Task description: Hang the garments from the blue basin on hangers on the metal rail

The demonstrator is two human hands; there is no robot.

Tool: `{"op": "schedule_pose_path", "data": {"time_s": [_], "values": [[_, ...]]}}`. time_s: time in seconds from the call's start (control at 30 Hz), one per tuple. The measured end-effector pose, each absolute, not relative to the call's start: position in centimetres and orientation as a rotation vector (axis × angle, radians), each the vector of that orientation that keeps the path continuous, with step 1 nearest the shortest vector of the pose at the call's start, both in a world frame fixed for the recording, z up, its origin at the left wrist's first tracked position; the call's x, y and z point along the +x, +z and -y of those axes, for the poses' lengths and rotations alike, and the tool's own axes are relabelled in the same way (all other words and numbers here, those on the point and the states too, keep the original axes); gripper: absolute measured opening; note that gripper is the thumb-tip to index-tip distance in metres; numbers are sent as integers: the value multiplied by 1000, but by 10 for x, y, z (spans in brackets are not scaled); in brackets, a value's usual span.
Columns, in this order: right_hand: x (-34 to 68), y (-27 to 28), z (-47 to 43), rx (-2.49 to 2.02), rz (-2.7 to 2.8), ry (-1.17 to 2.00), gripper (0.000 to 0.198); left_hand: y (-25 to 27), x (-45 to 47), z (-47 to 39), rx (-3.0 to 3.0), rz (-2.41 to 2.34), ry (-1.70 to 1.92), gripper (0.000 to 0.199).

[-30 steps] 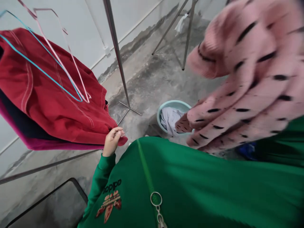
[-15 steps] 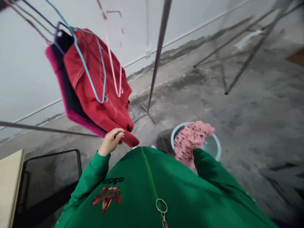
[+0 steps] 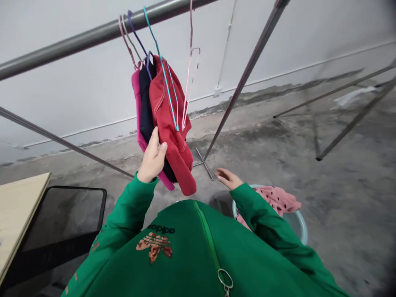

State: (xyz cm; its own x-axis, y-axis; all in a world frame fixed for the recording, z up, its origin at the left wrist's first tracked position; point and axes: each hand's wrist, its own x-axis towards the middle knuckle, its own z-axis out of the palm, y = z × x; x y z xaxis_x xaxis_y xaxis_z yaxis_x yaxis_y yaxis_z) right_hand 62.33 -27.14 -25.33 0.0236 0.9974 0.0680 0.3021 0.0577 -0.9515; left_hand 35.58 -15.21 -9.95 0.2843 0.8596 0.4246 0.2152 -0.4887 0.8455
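Note:
A red jacket (image 3: 177,154) hangs from the metal rail (image 3: 93,35), beside a dark garment (image 3: 146,101) and a magenta one (image 3: 137,99). My left hand (image 3: 153,158) lies against the red jacket's left side, its fingers extended rather than wrapped round the cloth. In front of the jacket hang a light-blue hanger (image 3: 169,93) and a pink hanger (image 3: 186,99), both bare. To the right of the jacket my right hand (image 3: 228,178) is in the air with its fingers apart and nothing in it. Below my right sleeve, pink patterned cloth (image 3: 276,198) lies in a light-blue basin (image 3: 302,229).
Slanting metal rack legs (image 3: 244,84) stand right of the clothes, with a foot on the concrete floor. At lower left are a pale wooden board (image 3: 21,210) and a black frame (image 3: 74,187). Another metal stand (image 3: 346,136) is at the right.
My left hand has let go of the red sleeve's lower end and moved up along the jacket. My right hand has come into view from below. The view has tilted up, showing the rail.

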Motion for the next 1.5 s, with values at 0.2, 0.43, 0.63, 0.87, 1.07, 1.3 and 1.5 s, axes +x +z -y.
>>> {"op": "schedule_pose_path", "data": {"time_s": [0.2, 0.43, 0.63, 0.87, 1.07, 1.3, 1.5], "values": [[523, -179, 202, -1211, 1755, 494, 78, -110, 366, 127, 1469, -962, 1228, 64], [503, -178, 196, -1253, 1760, 349, 23, -105, 370, 78, 1468, -943, 1266, 76], [518, -177, 202, -1216, 1771, 204, 17, -99, 362, 72, 1393, -715, 1103, 89], [517, -146, 208, -1344, 1692, 87, 29, -49, 346, 117, 1786, -1187, 1377, 29], [481, -101, 221, -1063, 1772, 112, 60, -19, 335, 150, 2374, -1358, 1201, 20], [474, -115, 199, -961, 1593, 740, 68, -28, 337, 172, 2957, -1839, 896, 22], [464, -106, 182, -812, 1173, 1181, 63, -51, 352, 196, 2931, -1773, 399, 29]]}}
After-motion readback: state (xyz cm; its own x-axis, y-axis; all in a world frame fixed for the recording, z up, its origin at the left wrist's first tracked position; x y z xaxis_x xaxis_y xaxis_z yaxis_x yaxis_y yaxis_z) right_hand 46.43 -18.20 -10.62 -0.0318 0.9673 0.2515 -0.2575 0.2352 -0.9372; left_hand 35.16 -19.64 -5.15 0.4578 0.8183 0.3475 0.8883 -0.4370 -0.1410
